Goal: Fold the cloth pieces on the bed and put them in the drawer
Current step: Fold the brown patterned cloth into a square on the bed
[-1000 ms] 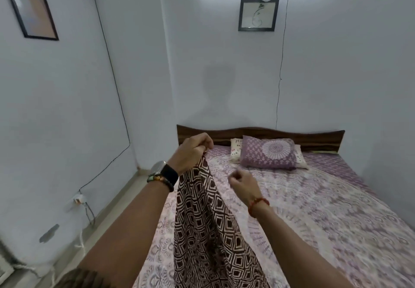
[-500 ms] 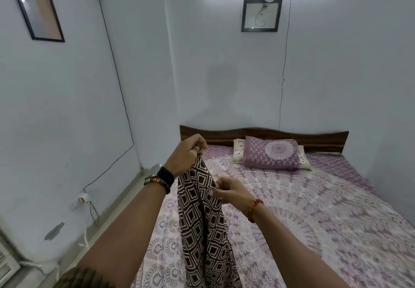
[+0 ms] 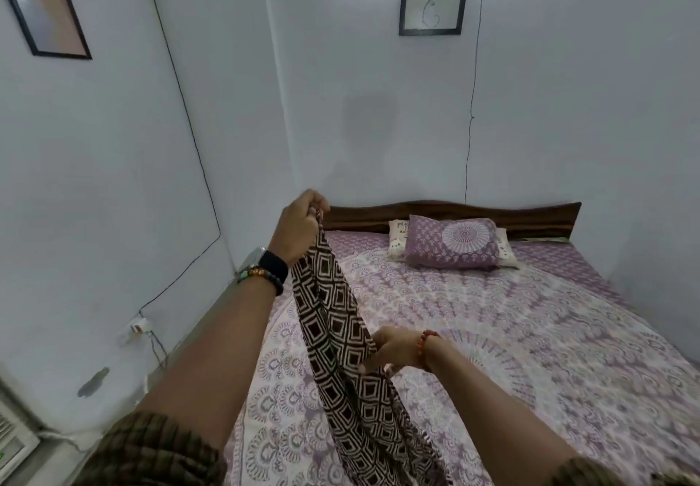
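1. At the near edge of the view, at 7 and 5 o'clock, two forearms in dark checked sleeves (image 3: 151,447) reach out over the bed (image 3: 530,353).
2. Between them, at 6 o'clock, hangs the cloth (image 3: 341,353), a long brown-and-white piece printed with squares; it falls from the raised hand down out of view at the bottom edge, above the bedspread.
3. The right hand (image 3: 394,349) sits low, just right of centre, its fingers curled round the gathered cloth partway down; a red bead bracelet (image 3: 426,345) circles the wrist.
4. The left hand (image 3: 299,224) is higher, toward 11 o'clock of the right one, pinching the cloth's top end in closed fingers. A dark watch (image 3: 271,264) and a bead band sit on that wrist.
5. The bedspread, purple and white, lies flat from centre out to 3 and 4 o'clock, with bare room beside the cloth.
6. At 9 o'clock a narrow strip of floor (image 3: 212,319) runs between the bed's left edge and the wall; a plug (image 3: 138,324) with a wire sits low on that wall.
7. Farther off, at 1 o'clock, a purple pillow (image 3: 454,243) lies on a white one against the wooden headboard (image 3: 454,211).
8. The right wall meets the bed's far side at 2 o'clock.
9. Highest, a framed picture (image 3: 433,6) hangs at 12 o'clock and another frame (image 3: 45,15) at 10 o'clock.
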